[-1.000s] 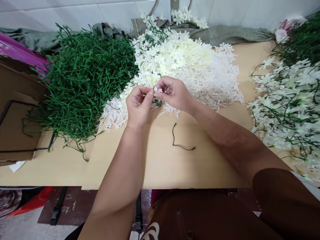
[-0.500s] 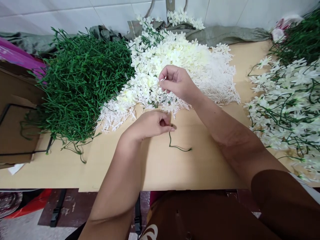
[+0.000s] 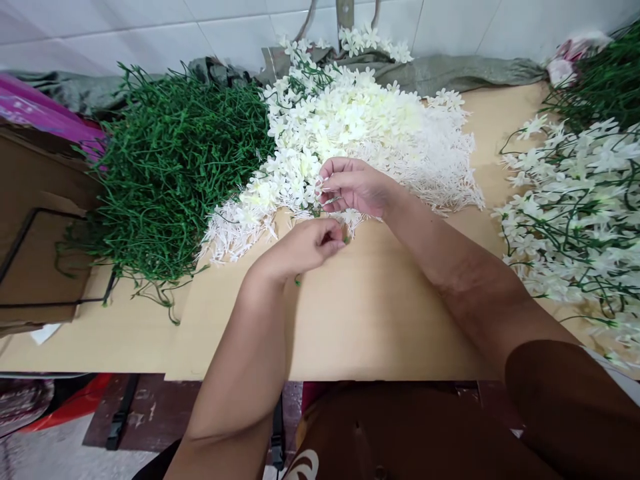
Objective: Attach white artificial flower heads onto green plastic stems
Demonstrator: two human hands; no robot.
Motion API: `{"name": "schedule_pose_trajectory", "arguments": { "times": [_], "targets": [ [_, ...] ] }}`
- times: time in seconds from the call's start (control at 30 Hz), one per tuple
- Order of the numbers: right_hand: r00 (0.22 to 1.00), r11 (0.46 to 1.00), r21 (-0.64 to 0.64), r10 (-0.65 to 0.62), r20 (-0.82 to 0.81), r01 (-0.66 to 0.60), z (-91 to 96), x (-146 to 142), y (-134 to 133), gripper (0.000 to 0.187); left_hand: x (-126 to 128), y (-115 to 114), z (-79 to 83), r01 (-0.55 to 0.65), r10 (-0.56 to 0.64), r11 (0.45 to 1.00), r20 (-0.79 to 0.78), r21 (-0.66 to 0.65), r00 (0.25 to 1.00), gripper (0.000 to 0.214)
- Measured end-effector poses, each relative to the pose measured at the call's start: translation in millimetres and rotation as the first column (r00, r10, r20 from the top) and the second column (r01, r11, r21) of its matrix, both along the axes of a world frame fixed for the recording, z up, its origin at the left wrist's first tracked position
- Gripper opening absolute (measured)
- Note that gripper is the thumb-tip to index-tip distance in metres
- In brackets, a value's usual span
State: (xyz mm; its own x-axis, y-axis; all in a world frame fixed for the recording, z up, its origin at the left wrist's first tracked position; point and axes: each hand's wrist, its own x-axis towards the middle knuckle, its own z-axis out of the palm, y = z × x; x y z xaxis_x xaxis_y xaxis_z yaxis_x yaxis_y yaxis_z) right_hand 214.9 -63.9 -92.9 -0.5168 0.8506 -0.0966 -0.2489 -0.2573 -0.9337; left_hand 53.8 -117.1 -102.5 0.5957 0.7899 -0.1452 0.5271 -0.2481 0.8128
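My left hand [image 3: 311, 245] is closed in a pinch over the board. A green plastic stem [image 3: 297, 281] is in it, mostly hidden; one end shows below the palm and a green tip pokes out at the thumb. My right hand [image 3: 357, 188] is just above and to the right, thumb and fingers pinched on a small white artificial flower [image 3: 320, 181], partly covered by the fingers. Behind it spreads a heap of white flower heads [image 3: 345, 120] with pale stalks. To the left is a thick pile of green stems [image 3: 175, 167].
On the right lie white flowers joined to green stems [image 3: 590, 220], with more green stems [image 3: 600, 87] behind. A cardboard box [image 3: 40, 240] stands at the left. Cardboard [image 3: 380, 320] covers the table, and grey-green cloth [image 3: 465, 72] runs along the tiled wall.
The stem in my left hand has turned from hanging out at the right to lying mostly under the palm. My right hand has come down slightly toward the left.
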Motion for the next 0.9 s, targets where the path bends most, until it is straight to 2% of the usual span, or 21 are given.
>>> {"name": "schedule_pose_trajectory", "arguments": {
  "times": [0.07, 0.17, 0.27, 0.37, 0.47, 0.6, 0.9],
  "targets": [
    [1.000, 1.000, -0.021, -0.018, -0.009, 0.018, -1.8, 0.4, 0.7, 0.017, -8.3, 7.3, -6.3, -0.175, 0.188, 0.982, 0.213, -0.076, 0.959, 0.013],
    [0.999, 0.999, -0.024, -0.042, -0.011, 0.041, -3.8, 1.2, 2.3, 0.018, -15.9, 17.8, -13.3, -0.355, 0.391, 0.920, 0.427, -0.166, 0.815, 0.022],
    [0.999, 0.999, -0.037, -0.031, 0.006, 0.032, -7.1, 1.2, 3.8, 0.018, -17.5, 24.7, -17.0, -0.430, 0.499, 0.866, 0.486, -0.254, 0.718, 0.024],
    [0.999, 0.997, -0.073, -0.031, 0.025, 0.033, -10.2, -0.6, 3.9, 0.017, -16.2, 28.4, -20.3, -0.478, 0.573, 0.819, 0.484, -0.316, 0.661, 0.023],
    [0.998, 0.993, -0.115, -0.035, 0.042, 0.040, -11.7, -3.1, 2.8, 0.017, -15.3, 31.0, -24.7, -0.500, 0.587, 0.808, 0.508, -0.313, 0.631, 0.024],
    [0.998, 0.986, -0.153, -0.055, 0.043, 0.061, -12.3, -4.2, 1.6, 0.017, -15.5, 33.2, -28.8, -0.467, 0.545, 0.835, 0.551, -0.291, 0.632, 0.031],
    [1.000, 0.979, -0.203, 0.005, 0.001, -0.004, -14.0, 0.3, 3.0, 0.013, -13.7, 32.0, -22.5, -0.451, 0.535, 0.844, 0.532, -0.291, 0.657, 0.039]
  ]
}}
